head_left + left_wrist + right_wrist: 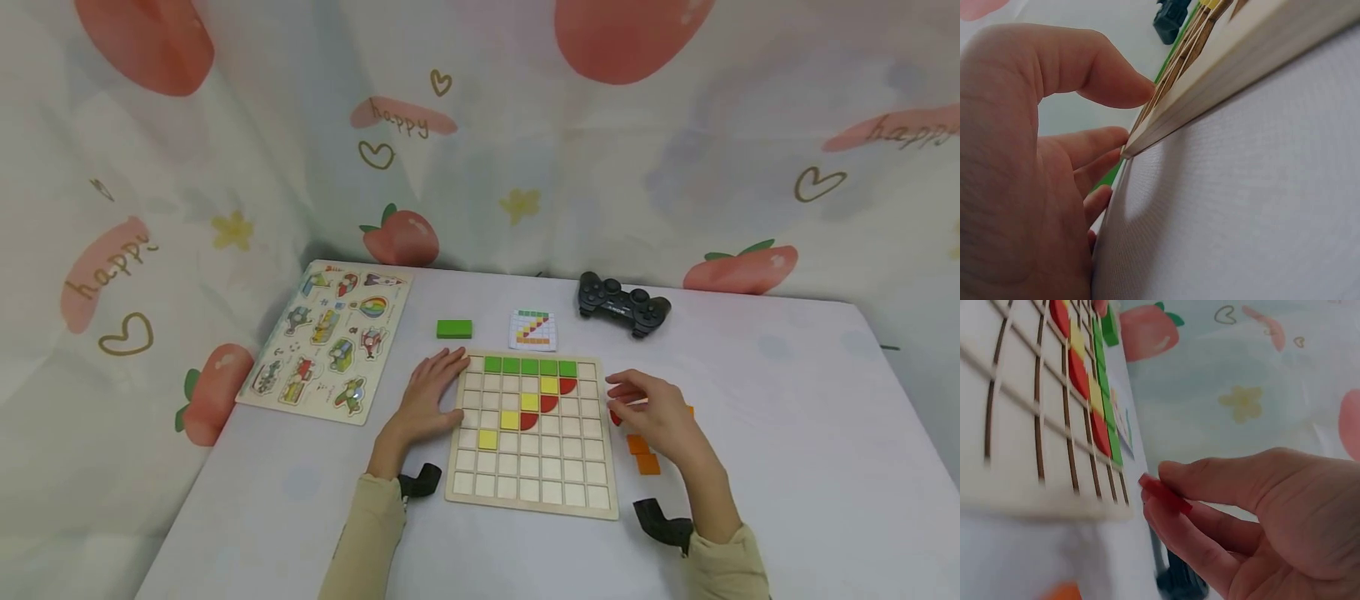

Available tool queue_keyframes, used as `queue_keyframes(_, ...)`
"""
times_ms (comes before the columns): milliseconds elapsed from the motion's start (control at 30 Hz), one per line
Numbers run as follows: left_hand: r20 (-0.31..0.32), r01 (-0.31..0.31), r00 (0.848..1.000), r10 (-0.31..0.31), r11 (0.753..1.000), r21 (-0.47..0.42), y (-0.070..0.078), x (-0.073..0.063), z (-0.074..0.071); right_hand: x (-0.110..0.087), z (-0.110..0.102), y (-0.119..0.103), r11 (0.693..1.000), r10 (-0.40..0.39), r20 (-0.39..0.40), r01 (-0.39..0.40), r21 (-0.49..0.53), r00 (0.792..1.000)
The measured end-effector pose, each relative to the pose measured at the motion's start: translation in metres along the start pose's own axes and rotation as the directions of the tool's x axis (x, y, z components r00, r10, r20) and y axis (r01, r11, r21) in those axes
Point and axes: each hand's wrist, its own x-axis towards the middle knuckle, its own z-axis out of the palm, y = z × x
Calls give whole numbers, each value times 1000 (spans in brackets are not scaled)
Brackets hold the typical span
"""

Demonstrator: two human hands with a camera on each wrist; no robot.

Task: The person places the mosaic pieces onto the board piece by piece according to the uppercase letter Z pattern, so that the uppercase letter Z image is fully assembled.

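Observation:
A wooden grid board (528,483) lies flat on the table. Green squares (529,367) fill part of its top row; yellow squares (510,420) and red quarter-round tiles (549,404) run diagonally below them. My left hand (429,400) rests on the board's left edge, fingers fairly straight; in the left wrist view its thumb (1116,81) touches the rim. Just off the board's right side, my right hand (656,417) pinches a red tile (1165,495) between thumb and fingers. Several orange squares (643,454) lie below that hand, partly covered by it.
A green block (454,329), a printed pattern card (533,331) and a black game controller (622,303) lie behind the board. To the left is a picture puzzle board (324,342). A patterned cloth (480,167) hangs along the back and left.

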Motion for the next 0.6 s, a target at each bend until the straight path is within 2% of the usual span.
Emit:
queue_keyframes(133, -3, -4, 1000, 4, 1000, -4, 1, 1, -1, 16, 14, -8, 999, -7, 15, 6, 52, 1000)
queue_keyframes(267, 4, 1, 1000, -1, 1000, -7, 1, 1, -1, 25, 27, -10, 994, -38, -21, 40, 97, 999)
queue_keyframes(467, 18, -1, 1000, 1, 1000, -18, 2, -1, -1, 26, 37, -9, 996, -11, -43, 15, 84, 999)
queue_keyframes(600, 7, -5, 1000, 5, 1000, -14, 1, 0, -2, 25, 34, -8, 997, -36, -47, 39, 67, 998)
